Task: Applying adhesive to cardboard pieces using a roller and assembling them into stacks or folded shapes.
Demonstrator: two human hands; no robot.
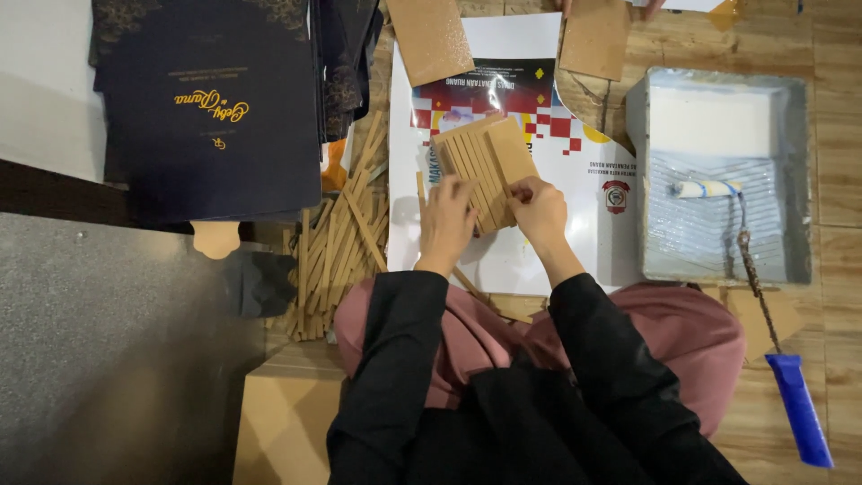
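Note:
My left hand [446, 222] and my right hand [540, 212] both grip a small brown cardboard panel [485, 162] with several thin cardboard strips lying side by side on it. The panel is held just above a white printed poster sheet [584, 207] spread on the floor. My left fingers press the strips at the panel's lower left. My right fingers pinch its lower right edge. A loose heap of thin cardboard strips [337, 242] lies to the left of my left hand.
A grey paint tray [795, 180] with white glue and a small roller with a blue handle [802, 409] sits at right. Dark printed covers [211, 108] are stacked upper left. Two brown cardboard pieces [431, 36] lie at the top, one touched by another person's fingers [648, 7].

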